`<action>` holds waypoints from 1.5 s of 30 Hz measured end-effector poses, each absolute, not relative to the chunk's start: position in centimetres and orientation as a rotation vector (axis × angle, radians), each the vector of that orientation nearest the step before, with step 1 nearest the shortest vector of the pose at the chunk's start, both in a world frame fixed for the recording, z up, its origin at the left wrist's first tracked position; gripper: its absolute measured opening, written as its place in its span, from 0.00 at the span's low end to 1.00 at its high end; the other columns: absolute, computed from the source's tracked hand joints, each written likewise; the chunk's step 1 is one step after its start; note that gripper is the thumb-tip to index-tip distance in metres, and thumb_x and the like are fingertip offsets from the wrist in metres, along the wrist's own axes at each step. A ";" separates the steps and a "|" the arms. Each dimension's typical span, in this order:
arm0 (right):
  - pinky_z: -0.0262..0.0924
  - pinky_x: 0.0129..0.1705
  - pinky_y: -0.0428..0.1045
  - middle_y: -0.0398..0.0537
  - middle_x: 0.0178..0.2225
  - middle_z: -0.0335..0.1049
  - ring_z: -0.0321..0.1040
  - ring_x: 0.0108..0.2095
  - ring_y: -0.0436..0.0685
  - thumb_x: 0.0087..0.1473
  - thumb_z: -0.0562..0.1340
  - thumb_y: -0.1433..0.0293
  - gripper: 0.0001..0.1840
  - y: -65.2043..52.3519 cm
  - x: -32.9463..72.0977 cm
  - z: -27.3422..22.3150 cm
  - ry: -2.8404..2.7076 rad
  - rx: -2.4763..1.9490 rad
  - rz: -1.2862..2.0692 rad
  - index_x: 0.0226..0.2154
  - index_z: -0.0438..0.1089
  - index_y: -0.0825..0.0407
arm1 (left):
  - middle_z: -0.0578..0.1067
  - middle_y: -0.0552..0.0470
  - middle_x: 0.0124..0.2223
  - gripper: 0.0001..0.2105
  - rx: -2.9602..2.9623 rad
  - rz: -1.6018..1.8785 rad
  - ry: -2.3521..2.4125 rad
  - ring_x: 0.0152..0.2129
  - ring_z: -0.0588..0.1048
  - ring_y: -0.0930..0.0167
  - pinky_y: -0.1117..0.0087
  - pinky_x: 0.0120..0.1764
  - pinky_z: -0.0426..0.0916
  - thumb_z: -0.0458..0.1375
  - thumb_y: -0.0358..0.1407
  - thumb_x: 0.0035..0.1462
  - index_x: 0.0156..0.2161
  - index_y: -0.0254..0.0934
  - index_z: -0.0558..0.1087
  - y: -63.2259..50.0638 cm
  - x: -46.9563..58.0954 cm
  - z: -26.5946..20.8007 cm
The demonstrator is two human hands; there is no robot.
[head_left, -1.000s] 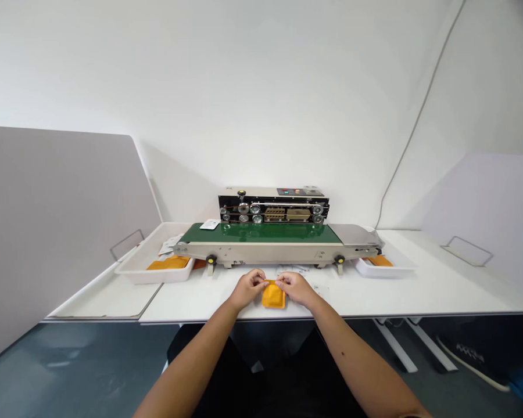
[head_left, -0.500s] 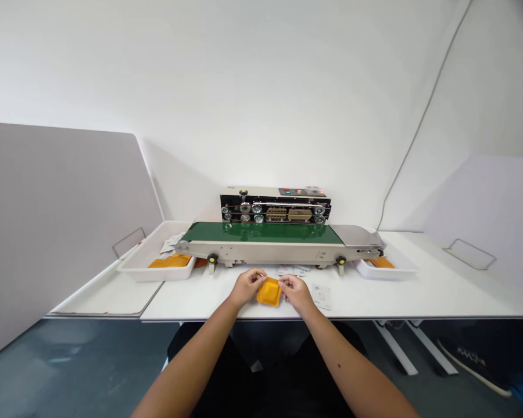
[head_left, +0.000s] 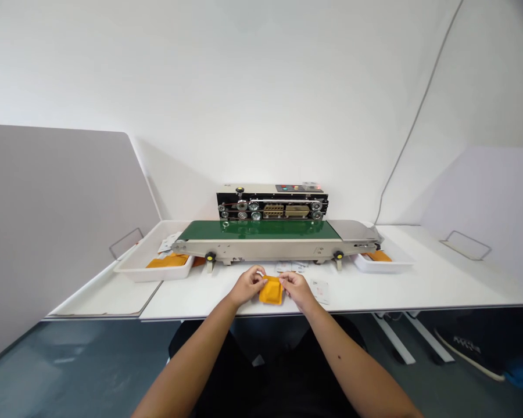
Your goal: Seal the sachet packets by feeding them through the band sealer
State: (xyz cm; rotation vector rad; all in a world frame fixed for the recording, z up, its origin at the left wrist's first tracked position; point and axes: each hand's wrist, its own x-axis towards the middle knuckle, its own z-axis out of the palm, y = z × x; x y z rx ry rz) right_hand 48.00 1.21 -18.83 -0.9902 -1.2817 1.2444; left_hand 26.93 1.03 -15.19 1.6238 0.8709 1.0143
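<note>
A small orange pouch (head_left: 271,291) is held up near the table's front edge. My left hand (head_left: 249,284) pinches its upper left corner, and my right hand (head_left: 296,288) pinches the upper right one. Just right of my right hand lies a white printed packet (head_left: 320,291) on the table. More white printed packets (head_left: 291,266) lie behind my hands, partly under the conveyor. In front of me stands a band sealing machine (head_left: 272,203) with a green conveyor belt (head_left: 261,230).
A white bin (head_left: 133,271) at the left holds orange pouches (head_left: 168,261) and white packets. Another white bin (head_left: 403,265), partly under the conveyor's right end, holds orange pouches (head_left: 379,256). Grey panels (head_left: 61,220) flank the white table (head_left: 453,284). A shoe (head_left: 468,351) shows at the lower right.
The view has shifted slightly. The orange pouch has turned a little and sits straighter between my hands; both hands keep their pinch on its upper corners.
</note>
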 end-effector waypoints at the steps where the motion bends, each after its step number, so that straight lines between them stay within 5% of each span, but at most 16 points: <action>1: 0.49 0.21 0.44 0.39 0.20 0.64 0.54 0.18 0.46 0.46 0.68 0.56 0.19 1.1 48.0 -18.7 -1.281 -0.987 1.248 0.34 0.75 0.54 | 0.69 0.60 0.24 0.20 1.617 1.021 0.864 0.19 0.67 0.76 0.75 0.26 0.62 0.63 0.49 0.55 0.41 0.37 0.64 1.0 27.0 -15.2; 10: 0.46 0.20 0.43 0.37 0.20 0.64 0.55 0.18 0.46 0.48 0.66 0.56 0.17 0.8 48.3 -17.7 -1.143 -0.951 1.282 0.34 0.68 0.51 | 0.73 0.54 0.33 0.32 1.524 1.002 0.793 0.24 0.73 0.74 0.73 0.29 0.67 0.69 0.47 0.48 0.54 0.36 0.64 1.0 27.2 -14.9; 16: 0.50 0.22 0.44 0.40 0.25 0.69 0.57 0.19 0.47 0.49 0.67 0.54 0.23 1.1 48.1 -18.4 -1.385 -0.907 1.383 0.43 0.70 0.51 | 0.71 0.57 0.27 0.23 1.570 0.993 0.824 0.22 0.69 0.76 0.75 0.27 0.64 0.68 0.46 0.50 0.45 0.34 0.71 1.1 27.0 -15.2; 25: 0.60 0.28 0.46 0.47 0.31 0.75 0.70 0.28 0.55 0.43 0.71 0.51 0.26 1.3 48.7 -18.1 -1.142 -0.911 1.462 0.40 0.73 0.51 | 0.77 0.48 0.37 0.26 1.585 0.887 0.721 0.30 0.74 0.71 0.69 0.36 0.69 0.72 0.46 0.44 0.45 0.33 0.74 1.5 26.6 -15.7; 35: 0.66 0.45 0.53 0.51 0.40 0.77 0.74 0.41 0.60 0.48 0.68 0.51 0.24 0.9 48.1 -18.3 -1.440 -0.878 1.327 0.40 0.76 0.52 | 0.70 0.58 0.26 0.28 1.624 0.873 0.780 0.22 0.69 0.75 0.75 0.28 0.63 0.65 0.47 0.55 0.56 0.35 0.68 0.8 26.9 -14.7; 40: 0.67 0.38 0.51 0.48 0.37 0.77 0.74 0.36 0.57 0.47 0.70 0.56 0.31 1.1 47.6 -18.4 -1.396 -0.853 1.342 0.51 0.69 0.51 | 0.72 0.57 0.28 0.24 1.548 1.048 0.924 0.19 0.70 0.75 0.76 0.24 0.63 0.64 0.51 0.54 0.47 0.36 0.68 1.6 27.1 -15.4; 45: 0.55 0.23 0.44 0.43 0.26 0.73 0.66 0.22 0.50 0.48 0.69 0.57 0.28 1.2 47.4 -17.7 -1.429 -0.925 1.377 0.48 0.69 0.54 | 0.76 0.53 0.33 0.27 1.514 1.059 0.746 0.26 0.77 0.71 0.71 0.31 0.72 0.66 0.49 0.53 0.52 0.37 0.64 1.6 27.0 -15.4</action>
